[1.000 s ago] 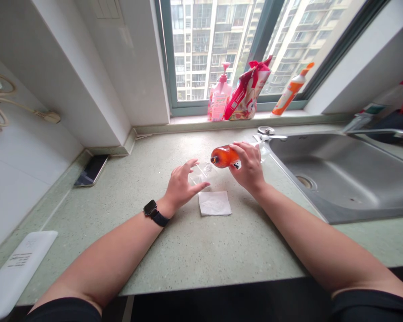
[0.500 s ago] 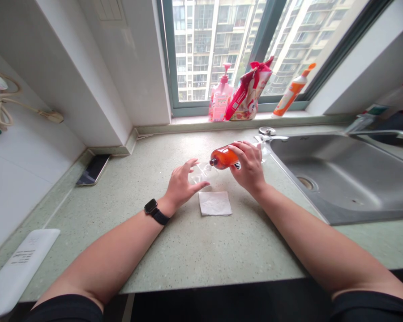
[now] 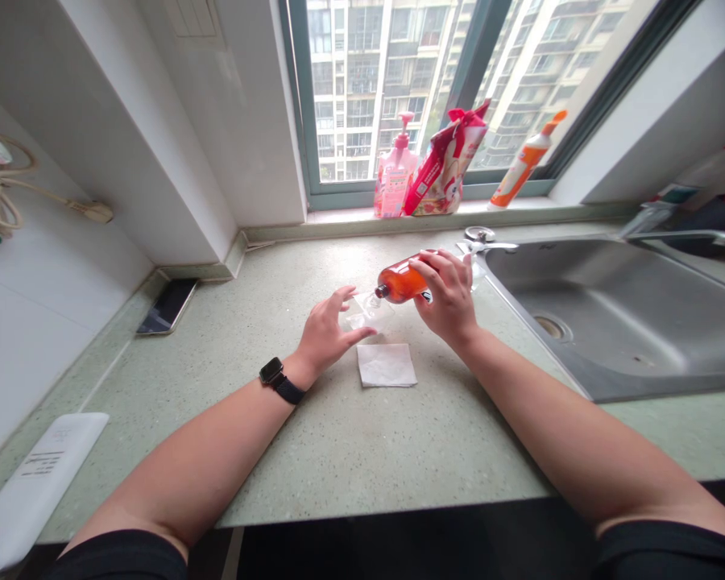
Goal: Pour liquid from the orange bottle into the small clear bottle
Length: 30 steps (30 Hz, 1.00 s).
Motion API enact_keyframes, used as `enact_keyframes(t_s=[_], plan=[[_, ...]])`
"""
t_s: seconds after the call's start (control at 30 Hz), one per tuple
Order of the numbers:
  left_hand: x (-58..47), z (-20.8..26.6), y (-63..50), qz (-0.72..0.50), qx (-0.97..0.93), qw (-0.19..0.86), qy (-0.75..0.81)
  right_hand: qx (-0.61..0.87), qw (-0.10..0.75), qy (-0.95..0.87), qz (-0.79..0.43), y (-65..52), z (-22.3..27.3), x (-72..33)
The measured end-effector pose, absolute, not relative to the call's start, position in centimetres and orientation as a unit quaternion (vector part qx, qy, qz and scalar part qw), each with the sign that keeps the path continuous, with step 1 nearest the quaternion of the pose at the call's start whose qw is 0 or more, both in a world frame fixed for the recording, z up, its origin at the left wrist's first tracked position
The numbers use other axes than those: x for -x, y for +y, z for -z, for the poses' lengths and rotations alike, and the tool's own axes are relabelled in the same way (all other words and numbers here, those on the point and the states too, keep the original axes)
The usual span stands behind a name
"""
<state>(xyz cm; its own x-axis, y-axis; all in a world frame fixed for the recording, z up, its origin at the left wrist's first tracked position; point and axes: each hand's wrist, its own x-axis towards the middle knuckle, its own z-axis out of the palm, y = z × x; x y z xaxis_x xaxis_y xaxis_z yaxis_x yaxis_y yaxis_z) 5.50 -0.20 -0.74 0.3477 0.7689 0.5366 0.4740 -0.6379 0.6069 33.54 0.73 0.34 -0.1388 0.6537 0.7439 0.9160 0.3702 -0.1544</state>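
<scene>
Reckoned from where I stand, nearest at nine o'clock a white slab (image 3: 42,483) lies on the table (image 3: 314,459), its dark print too small to read. At twelve lies a folded white paper (image 3: 387,366), unmarked. Just beyond it, my left grip (image 3: 327,329) loosely clasps a clear bottle (image 3: 364,311), thumb and fingers on opposite sides; my right grip (image 3: 450,298) is wrapped round an orange bottle (image 3: 402,282), just past twelve, tipped so its neck points toward nine, at the clear bottle's mouth. Whether the mouths touch I can't tell. To do this well, I'd keep them lined up, tilt slowly and steady the lower bottle without squeezing. No label shows clearly on either. On the windowsill (image 3: 338,217), the pink pump bottle (image 3: 394,185) at twelve, the red bag (image 3: 450,165) beside it and the orange-capped squeeze bottle (image 3: 519,173) at one carry printing, but I can read no brand.
</scene>
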Motion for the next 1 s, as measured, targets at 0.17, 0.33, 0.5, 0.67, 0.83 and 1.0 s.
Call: enact_keyframes(t_s=[0.17,0.33,0.5,0.67,0.83,1.0], plan=[[-5.54,0.63,-0.2,-0.418,-0.802,0.178,0.388,0.537,0.378,-0.734,0.172,0.64,-0.55,-33.47],[-5.55,0.63,-0.22,-0.417,-0.802,0.179,0.389,0.544,0.374,-0.735,0.153,0.62,-0.6,-33.47],[-5.55,0.68,-0.22,-0.416,-0.803,0.175,0.389,0.529,0.381,-0.74,0.165,0.59,-0.55,-33.54],[-5.54,0.61,-0.25,-0.413,-0.805,0.174,0.389,0.529,0.372,-0.737,0.199,0.73,-0.39,-33.57],[-5.56,0.66,-0.16,-0.412,-0.807,0.17,0.388,0.511,0.368,-0.733,0.257,0.97,-0.12,-33.7],[-5.55,0.8,-0.05,-0.42,-0.807,0.171,0.379,0.507,0.364,-0.734,0.269,1.04,-0.11,-33.87]])
